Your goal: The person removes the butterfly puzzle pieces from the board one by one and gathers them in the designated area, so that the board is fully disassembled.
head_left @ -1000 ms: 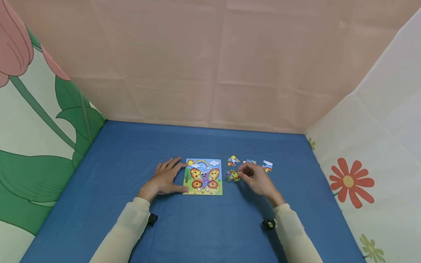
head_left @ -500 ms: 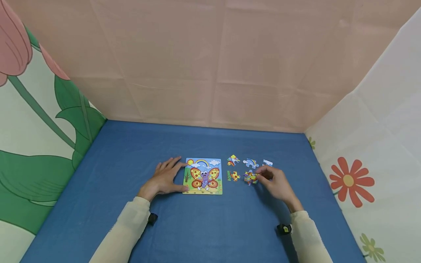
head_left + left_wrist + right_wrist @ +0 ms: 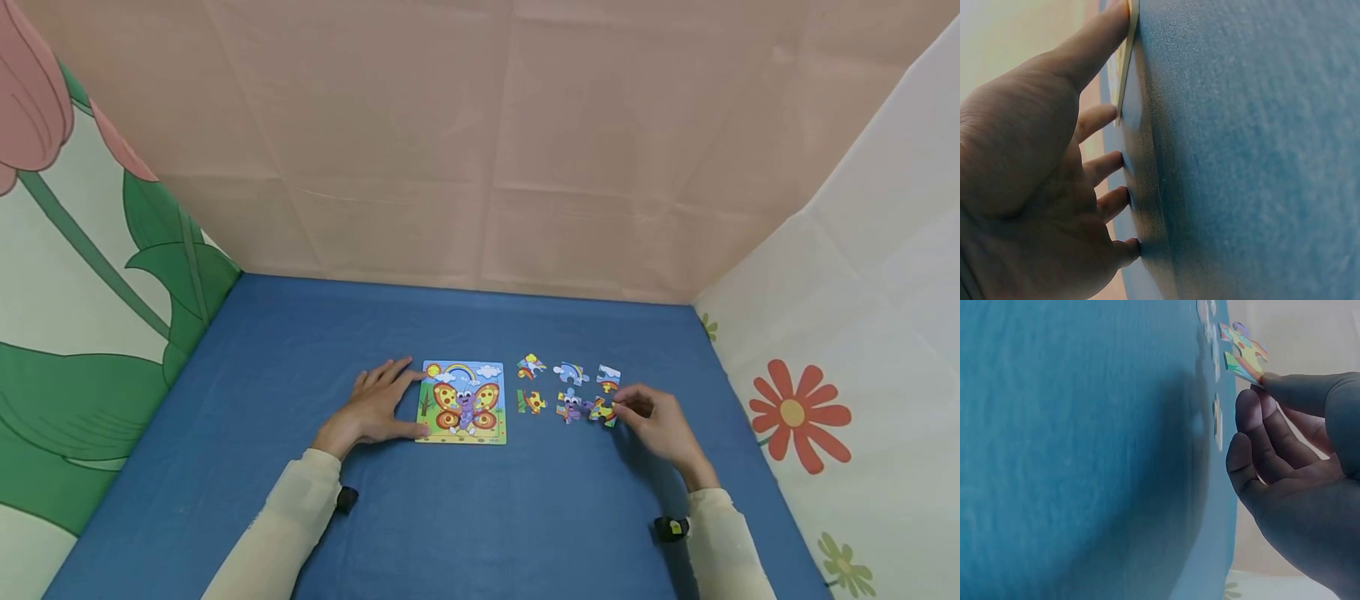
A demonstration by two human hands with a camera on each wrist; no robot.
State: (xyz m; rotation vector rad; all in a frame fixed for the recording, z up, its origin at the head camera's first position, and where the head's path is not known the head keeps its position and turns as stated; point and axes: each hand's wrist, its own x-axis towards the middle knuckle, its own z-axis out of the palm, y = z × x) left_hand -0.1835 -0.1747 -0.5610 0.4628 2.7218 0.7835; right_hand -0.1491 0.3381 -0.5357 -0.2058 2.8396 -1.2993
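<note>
A square butterfly puzzle board (image 3: 465,404) lies flat on the blue cloth. My left hand (image 3: 377,408) rests at its left edge, fingers spread, thumb and index fingertip on the board's edge. Its other fingertips touch the cloth in the left wrist view. My right hand (image 3: 660,425) pinches a yellow and orange puzzle piece (image 3: 1246,353) between thumb and fingertips, raised above the cloth. Left of that piece lies a purple-faced butterfly piece (image 3: 572,406). A yellow-green piece (image 3: 532,402) sits nearer the board.
Behind these lie a sun piece (image 3: 531,366), a rainbow piece (image 3: 572,372) and a cloud piece (image 3: 608,377). A blue cloth (image 3: 450,525) covers the table. A beige sheet (image 3: 480,150) hangs behind, with patterned sheets on both sides.
My right hand has moved right with the pinched piece, from beside the yellow-green piece to the row's right end, uncovering the pieces behind and the purple-faced one. My left hand stays put.
</note>
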